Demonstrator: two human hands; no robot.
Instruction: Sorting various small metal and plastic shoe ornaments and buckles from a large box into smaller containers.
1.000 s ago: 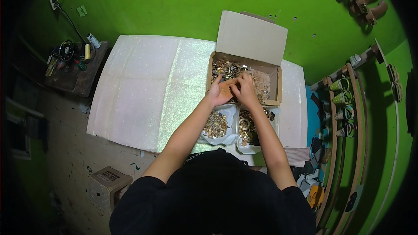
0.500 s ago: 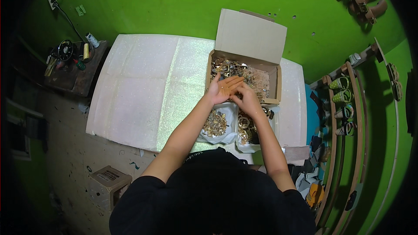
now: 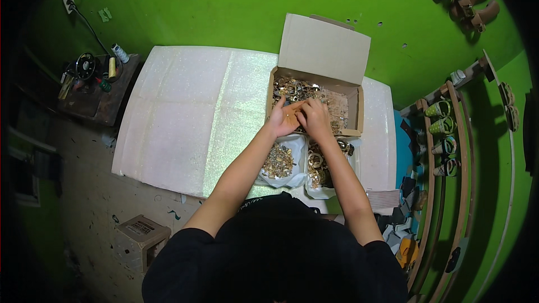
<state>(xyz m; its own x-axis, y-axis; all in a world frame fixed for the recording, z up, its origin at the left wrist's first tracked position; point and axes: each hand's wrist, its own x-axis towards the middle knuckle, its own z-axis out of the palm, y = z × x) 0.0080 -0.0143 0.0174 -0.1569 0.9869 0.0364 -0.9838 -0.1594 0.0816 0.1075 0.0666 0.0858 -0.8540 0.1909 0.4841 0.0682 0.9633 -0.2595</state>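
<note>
Pieces of small metal hardware [image 3: 293,85] are heaped in an open cardboard box [image 3: 359,115], mostly toward its left half, while part of its floor is left thinly covered toward the right. Just above the near part of the box, the left hand [image 3: 284,120] is held palm up with its fingers extended, and a tiny bright speck is shown on the palm. The right hand [image 3: 316,119] is bent over those fingers, so the two hands are brought together; whether anything is pinched by the right fingertips cannot be told, as they are hidden. Handling is judged to be only partway: a loose heap is left in the box, small pieces [image 3: 278,161] are gathered in the white-lined left container [image 3: 298,146], and larger ones, pale rings [image 3: 315,160] among them, are held in the right container [image 3: 321,193]; where each lot was first kept cannot be told. No shared direction is shown by the jumbled pieces. The long axis of the box is laid roughly left to right, its mouth is turned upward, and its lid [image 3: 324,49] is raised at the far side toward the green wall [image 3: 236,11]. All three containers are carried by the pale, glittery surface [image 3: 174,109], flanked by a dark side table [image 3: 98,105] at left and a wooden shoe rack [image 3: 463,134] at right.
</note>
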